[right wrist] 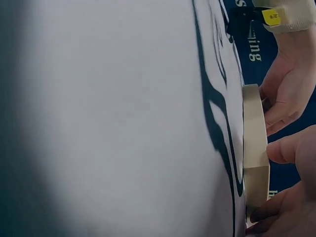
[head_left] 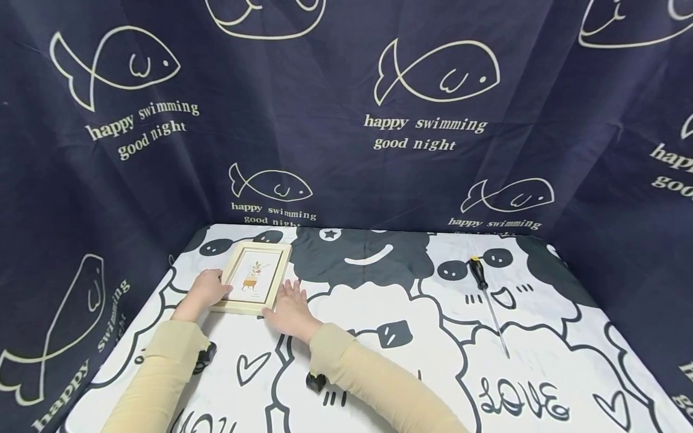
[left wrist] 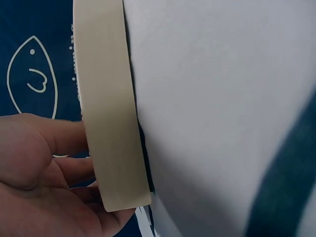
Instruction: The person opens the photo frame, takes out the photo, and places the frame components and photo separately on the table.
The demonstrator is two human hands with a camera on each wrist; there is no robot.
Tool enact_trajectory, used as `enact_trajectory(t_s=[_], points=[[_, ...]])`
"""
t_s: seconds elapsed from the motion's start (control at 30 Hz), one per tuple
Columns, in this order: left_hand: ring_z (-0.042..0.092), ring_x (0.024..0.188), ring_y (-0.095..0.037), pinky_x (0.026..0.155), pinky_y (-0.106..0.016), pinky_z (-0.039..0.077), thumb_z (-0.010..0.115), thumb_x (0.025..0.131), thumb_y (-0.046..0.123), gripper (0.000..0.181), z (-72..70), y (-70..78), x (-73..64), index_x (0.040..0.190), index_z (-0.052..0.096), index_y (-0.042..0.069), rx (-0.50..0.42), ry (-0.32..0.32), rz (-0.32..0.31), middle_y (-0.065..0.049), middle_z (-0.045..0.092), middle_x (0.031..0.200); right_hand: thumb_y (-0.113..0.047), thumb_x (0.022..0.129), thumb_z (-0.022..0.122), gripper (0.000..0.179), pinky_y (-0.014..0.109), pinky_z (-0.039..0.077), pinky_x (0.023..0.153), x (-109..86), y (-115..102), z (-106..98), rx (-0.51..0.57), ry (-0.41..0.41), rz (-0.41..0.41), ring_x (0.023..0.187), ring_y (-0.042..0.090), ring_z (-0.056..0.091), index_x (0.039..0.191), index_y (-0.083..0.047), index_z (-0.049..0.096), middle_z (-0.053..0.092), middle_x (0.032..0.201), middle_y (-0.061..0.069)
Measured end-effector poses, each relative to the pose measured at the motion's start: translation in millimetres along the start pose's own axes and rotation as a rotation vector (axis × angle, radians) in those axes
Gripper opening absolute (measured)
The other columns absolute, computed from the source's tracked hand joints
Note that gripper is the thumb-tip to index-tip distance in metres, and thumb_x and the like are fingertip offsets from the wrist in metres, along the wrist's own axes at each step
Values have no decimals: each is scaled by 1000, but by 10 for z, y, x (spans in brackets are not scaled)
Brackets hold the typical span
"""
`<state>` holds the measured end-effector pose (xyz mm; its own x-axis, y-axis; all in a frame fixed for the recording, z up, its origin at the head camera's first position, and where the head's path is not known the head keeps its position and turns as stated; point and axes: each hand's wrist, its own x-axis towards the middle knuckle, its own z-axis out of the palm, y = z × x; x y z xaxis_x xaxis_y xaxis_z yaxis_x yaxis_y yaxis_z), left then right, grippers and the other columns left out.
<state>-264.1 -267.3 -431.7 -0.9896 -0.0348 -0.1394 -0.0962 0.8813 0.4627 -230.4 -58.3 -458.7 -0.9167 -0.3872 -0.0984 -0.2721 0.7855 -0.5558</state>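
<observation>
A cream picture frame (head_left: 249,310) lies face up at the left of the table, showing a print of an orange pot with brown leaves. My left hand (head_left: 209,287) grips its left edge, thumb over the face and fingers down the outer side. In the left wrist view that hand (left wrist: 49,182) bends round the frame's corner beside the pale side wall (left wrist: 111,108). At the near right corner, my right hand (head_left: 291,310) touches the frame with its thumb, while its extended fingers lie along the right side. The right wrist view shows both hands at the frame (right wrist: 255,133).
A screwdriver (head_left: 489,307) with a black handle and yellow end lies on the right part of the table. A white cloth (head_left: 379,385) with dark cartoon drawings covers the tabletop. Dark blue curtains (head_left: 335,120) with fish prints hang behind and at both sides.
</observation>
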Motion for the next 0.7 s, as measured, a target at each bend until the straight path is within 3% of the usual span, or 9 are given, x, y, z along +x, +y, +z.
enact_trajectory(t_s=[0.37, 0.7], points=[[52, 109, -48, 94, -55, 42, 62, 87, 8, 47, 36, 11, 22, 124, 48, -17, -10, 25, -41, -36, 53, 118, -39, 92, 51, 70, 49, 17, 115, -7, 16, -31, -32, 11, -18, 142, 39, 15, 141, 8, 34, 29, 150, 22], [52, 108, -47, 95, -55, 41, 62, 87, 7, 47, 49, -10, 57, 125, 47, -17, -48, 31, -84, -36, 52, 118, -33, 90, 57, 68, 50, 16, 114, 31, 53, -80, 58, -13, -40, 142, 40, 15, 143, 4, 34, 30, 151, 19]])
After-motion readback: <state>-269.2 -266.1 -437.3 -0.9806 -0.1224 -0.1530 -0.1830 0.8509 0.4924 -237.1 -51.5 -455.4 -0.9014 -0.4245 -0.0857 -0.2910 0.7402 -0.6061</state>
